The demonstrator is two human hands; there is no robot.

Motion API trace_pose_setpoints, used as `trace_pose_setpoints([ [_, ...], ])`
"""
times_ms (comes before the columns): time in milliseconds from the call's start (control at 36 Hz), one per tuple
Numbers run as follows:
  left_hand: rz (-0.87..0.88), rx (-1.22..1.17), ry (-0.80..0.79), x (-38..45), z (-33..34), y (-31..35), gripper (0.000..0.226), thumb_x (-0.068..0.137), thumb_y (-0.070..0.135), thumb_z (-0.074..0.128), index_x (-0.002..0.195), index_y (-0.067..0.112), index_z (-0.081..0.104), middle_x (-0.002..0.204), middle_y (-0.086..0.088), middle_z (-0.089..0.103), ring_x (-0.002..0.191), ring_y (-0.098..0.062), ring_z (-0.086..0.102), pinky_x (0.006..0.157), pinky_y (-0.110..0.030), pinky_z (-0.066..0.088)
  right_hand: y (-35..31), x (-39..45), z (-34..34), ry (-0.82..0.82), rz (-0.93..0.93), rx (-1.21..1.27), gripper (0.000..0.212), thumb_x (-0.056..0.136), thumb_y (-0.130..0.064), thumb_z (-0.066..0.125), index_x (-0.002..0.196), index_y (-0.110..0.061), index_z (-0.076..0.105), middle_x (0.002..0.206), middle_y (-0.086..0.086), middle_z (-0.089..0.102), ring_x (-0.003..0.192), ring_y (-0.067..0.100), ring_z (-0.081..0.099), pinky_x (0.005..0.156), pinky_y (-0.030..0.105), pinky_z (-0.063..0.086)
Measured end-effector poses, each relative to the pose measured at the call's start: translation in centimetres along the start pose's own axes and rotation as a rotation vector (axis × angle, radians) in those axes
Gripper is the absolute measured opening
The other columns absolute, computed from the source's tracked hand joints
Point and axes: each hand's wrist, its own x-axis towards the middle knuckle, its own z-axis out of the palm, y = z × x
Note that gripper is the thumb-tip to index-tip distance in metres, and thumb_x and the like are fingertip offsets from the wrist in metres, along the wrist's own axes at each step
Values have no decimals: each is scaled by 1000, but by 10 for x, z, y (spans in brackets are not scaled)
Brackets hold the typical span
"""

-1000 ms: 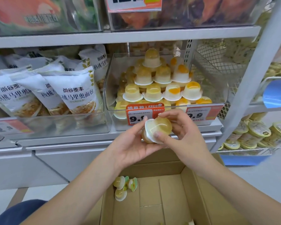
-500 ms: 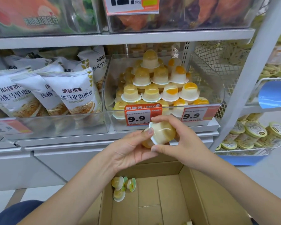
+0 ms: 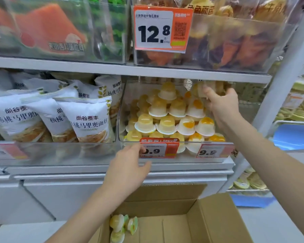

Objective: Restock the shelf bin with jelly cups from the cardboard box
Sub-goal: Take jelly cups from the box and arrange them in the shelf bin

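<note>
The clear shelf bin [image 3: 187, 156] holds a pyramid of yellow and white jelly cups [image 3: 165, 126]. My right hand [image 3: 221, 106] is raised inside the bin at its upper right, above the pile. Its fingers curl round a blurred jelly cup [image 3: 204, 89] just under the shelf above. In front of the bin's orange 9.9 price tag [image 3: 161, 149], my left hand [image 3: 128, 166] hovers with relaxed fingers and holds nothing. The cardboard box [image 3: 219, 218] stands open below, with three jelly cups [image 3: 120, 227] in its left corner.
White bread bags [image 3: 88, 120] fill the bin to the left. A shelf board [image 3: 112, 70] runs close above the jelly bin, with a 12.8 tag [image 3: 161, 30] over it. A white upright post [image 3: 281, 95] and a rack of flat cups [image 3: 249, 183] stand to the right.
Both hands held the jelly cups together low in front of the price tag. Now my right hand has lifted a cup up into the bin; my left hand has let go and stays low.
</note>
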Motion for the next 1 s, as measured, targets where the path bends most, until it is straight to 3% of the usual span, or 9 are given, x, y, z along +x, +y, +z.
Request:
trace_pose_setpoints([
  [83, 14, 32, -30, 1, 1, 0, 35, 86, 36, 59, 118, 28, 48, 119, 6, 54, 114, -15, 50, 93, -37, 46, -3, 14, 10, 8, -37, -99, 67, 62, -41, 84, 117, -14, 57, 107, 2, 69, 91, 16, 67, 84, 37, 57],
  [167, 33, 59, -19, 3, 2, 0, 30, 86, 36, 59, 111, 27, 44, 116, 5, 53, 108, -15, 51, 86, -34, 48, -6, 21, 18, -76, -137, -195, 65, 68, -27, 86, 124, -16, 56, 116, -2, 65, 97, 10, 64, 80, 19, 54],
  [222, 42, 90, -10, 4, 2, 2, 28, 87, 36, 57, 108, 25, 42, 112, 5, 52, 104, -16, 50, 80, -31, 46, -8, 24, 21, -136, -194, -315, 67, 68, -25, 86, 126, -18, 54, 119, -5, 62, 102, 8, 61, 82, 14, 52],
  [333, 59, 125, 5, 4, 5, 2, 31, 89, 37, 55, 111, 23, 38, 114, 3, 50, 106, -18, 48, 83, -32, 45, -13, 29, 25, -238, -223, -445, 69, 63, -33, 88, 123, -23, 56, 121, -6, 62, 107, 12, 61, 94, 32, 52],
  [500, 82, 126, 24, 3, 6, 2, 32, 90, 40, 54, 111, 23, 36, 114, 3, 50, 106, -17, 48, 86, -34, 46, -17, 31, 30, -338, -279, -640, 74, 66, -32, 86, 129, -21, 50, 127, 0, 56, 115, 19, 55, 99, 39, 48],
  [750, 96, 125, 31, 3, 7, 1, 32, 89, 37, 55, 111, 22, 36, 114, 3, 49, 106, -17, 48, 87, -36, 46, -10, 33, 31, -418, -337, -778, 70, 77, -29, 78, 138, -25, 45, 136, -1, 52, 122, 20, 50, 102, 31, 41],
  [917, 101, 134, 27, 2, 8, -2, 34, 89, 37, 57, 112, 24, 36, 116, 3, 50, 108, -17, 49, 89, -39, 48, -4, 35, 27, -429, -258, -794, 78, 78, -44, 73, 144, -37, 33, 142, -6, 46, 127, 19, 48, 107, 39, 41],
  [1000, 106, 139, 15, 0, 9, -4, 34, 88, 35, 57, 110, 25, 35, 115, 3, 49, 107, -18, 49, 89, -41, 48, -2, 32, 27, -443, -212, -741, 78, 83, -38, 70, 149, -33, 27, 147, -3, 42, 133, 18, 42, 107, 28, 37],
])
